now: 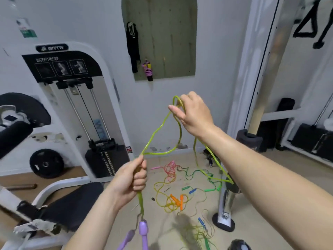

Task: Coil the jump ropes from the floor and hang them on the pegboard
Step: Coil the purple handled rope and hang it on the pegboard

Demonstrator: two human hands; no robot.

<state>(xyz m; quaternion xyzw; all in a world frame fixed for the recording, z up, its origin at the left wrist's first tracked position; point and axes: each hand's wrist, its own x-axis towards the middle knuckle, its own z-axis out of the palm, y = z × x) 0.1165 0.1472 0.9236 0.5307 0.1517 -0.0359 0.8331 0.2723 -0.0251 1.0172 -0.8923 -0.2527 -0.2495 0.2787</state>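
Note:
My left hand point(132, 179) grips a bunch of the lime-green jump rope point(158, 129), whose two purple handles point(143, 230) dangle below the fist. My right hand point(191, 112), raised higher and to the right, pinches a loop of the same rope; a strand runs from it down behind my right forearm. On the wall ahead hangs the olive pegboard point(173, 33), with a coiled black rope point(133, 44) and a coiled pink rope point(148, 70) on its left side. Several tangled ropes lie on the floor: red point(170, 171), dark green point(198, 175), yellow with orange handles point(177, 200).
A white biceps/triceps weight machine point(72, 109) with a black padded seat point(72, 202) fills the left. A weight plate point(46, 163) leans by the wall. A chrome post on a round base point(224, 213) stands at right, beside a white rack point(261, 69).

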